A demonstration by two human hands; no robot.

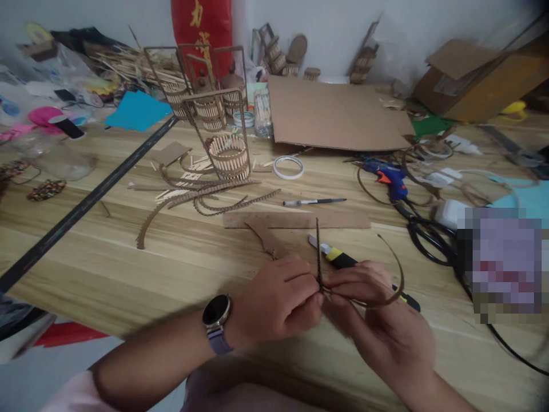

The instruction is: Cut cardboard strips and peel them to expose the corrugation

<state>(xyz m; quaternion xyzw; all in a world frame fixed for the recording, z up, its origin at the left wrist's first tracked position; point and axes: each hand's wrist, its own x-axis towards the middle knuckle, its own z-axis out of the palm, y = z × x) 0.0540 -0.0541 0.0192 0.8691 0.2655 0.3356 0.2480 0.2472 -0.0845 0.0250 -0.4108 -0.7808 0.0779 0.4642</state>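
Note:
Over the front of the wooden table, my left hand (278, 297) and my right hand (386, 326) meet, both closed in pinches. Between their fingertips is a thin brown cardboard strip (318, 246), one part of it standing upright with a ridged edge. A curved length of cardboard (402, 266) loops out past the right fingers; whether it is the same piece is hidden by the fingers. Partly under my right hand lies a yellow and black utility knife (338, 257). Just beyond my left hand are a cardboard scrap (263, 236) and a flat cardboard strip (343, 220).
Small stick buckets with tall handles (229, 157) stand at the back left, near curved cardboard strips (206, 191). A pen (315, 201), a tape roll (289, 167) and a large cardboard sheet (338, 114) lie ahead. A blue glue gun (388, 177) and black cable are right.

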